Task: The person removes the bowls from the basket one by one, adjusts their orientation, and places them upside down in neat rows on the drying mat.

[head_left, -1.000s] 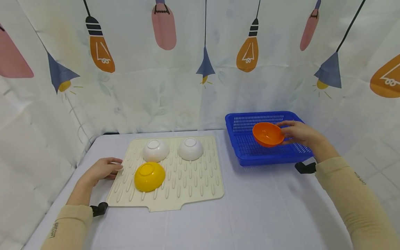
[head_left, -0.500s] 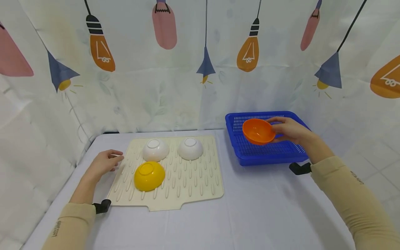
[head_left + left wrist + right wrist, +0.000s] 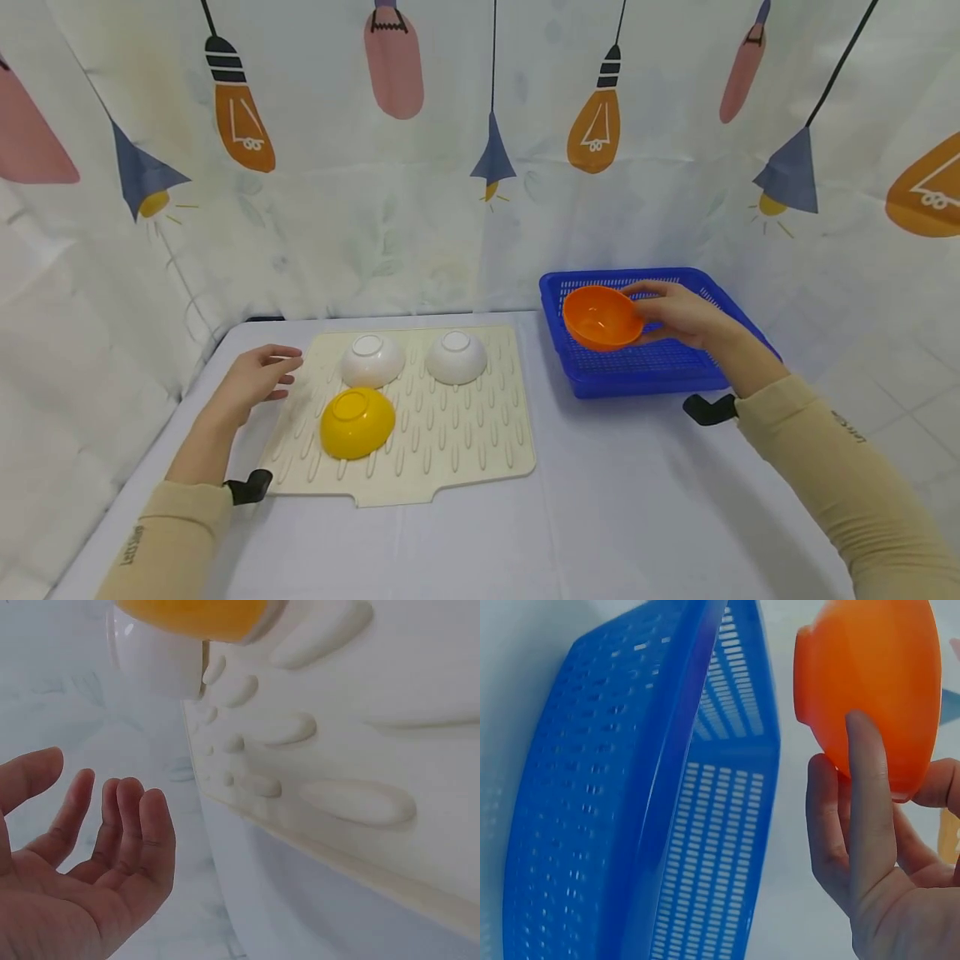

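My right hand [image 3: 678, 315] pinches the rim of an orange bowl [image 3: 600, 319], its hollow side up and tipped toward me. The bowl hangs over the blue plastic basket [image 3: 637, 386], and the right wrist view shows the orange bowl [image 3: 877, 682] raised above the basket's rim. At the left, my left hand [image 3: 251, 382] hovers beside the cream draining mat [image 3: 465, 442], fingers relaxed and holding nothing. On the mat a yellow bowl [image 3: 357, 423] and two white bowls, one left [image 3: 372, 362] and one right [image 3: 457, 358], lie upside down.
A white cloth covers the table [image 3: 600, 500]. Behind it hangs a pale curtain [image 3: 435, 242] printed with lamps and bulbs. The basket stands at the table's back right, with perforated walls [image 3: 712, 847]. A tab juts from the mat's front edge.
My right hand has carried the orange bowl leftward and slightly up over the basket. The left hand has risen off the mat's left edge.
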{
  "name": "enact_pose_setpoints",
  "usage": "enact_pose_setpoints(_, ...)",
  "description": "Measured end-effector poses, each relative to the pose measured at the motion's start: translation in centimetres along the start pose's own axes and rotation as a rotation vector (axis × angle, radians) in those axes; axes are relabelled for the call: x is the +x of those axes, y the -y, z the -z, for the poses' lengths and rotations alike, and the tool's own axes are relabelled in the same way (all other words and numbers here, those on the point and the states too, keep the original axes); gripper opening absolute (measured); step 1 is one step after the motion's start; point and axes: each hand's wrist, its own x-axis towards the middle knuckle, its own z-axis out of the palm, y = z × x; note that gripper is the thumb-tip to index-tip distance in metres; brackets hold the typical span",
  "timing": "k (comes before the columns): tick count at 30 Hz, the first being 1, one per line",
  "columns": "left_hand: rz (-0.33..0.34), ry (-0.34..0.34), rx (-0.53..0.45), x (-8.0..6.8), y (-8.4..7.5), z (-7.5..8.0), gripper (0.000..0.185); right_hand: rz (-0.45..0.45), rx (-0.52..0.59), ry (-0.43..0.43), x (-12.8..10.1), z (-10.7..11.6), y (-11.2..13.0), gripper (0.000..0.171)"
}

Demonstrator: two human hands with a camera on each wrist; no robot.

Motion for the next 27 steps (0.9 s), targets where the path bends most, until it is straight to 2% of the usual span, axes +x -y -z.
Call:
enact_pose_setpoints(8, -0.02, 0.039, -0.045, -0.3, -1.5, -0.3, 0.068, 0.007, 0.024, 0.012, 0.0, -1.7, 0.5, 0.052)
enact_pose_setpoints(15, -0.07, 0.08, -0.072, -0.4, -2.7, -0.9, 0.067, 0.002, 0.046, 0.027, 0.2, -2.5, 0.5, 0.051)
enact_pose_setpoints(22, -0.085, 0.122, -0.088, -0.7, -3.6, -1.6, 0.064, 0.001, 0.057, 0.036, 0.4, -3.4, 0.7, 0.05)
enact_pose_setpoints(27, -0.088, 0.125, -0.122, -0.9, -4.6, -2.2, 0.066, 0.007, 0.057, 0.033, 0.6, -4.4, 0.8, 0.049)
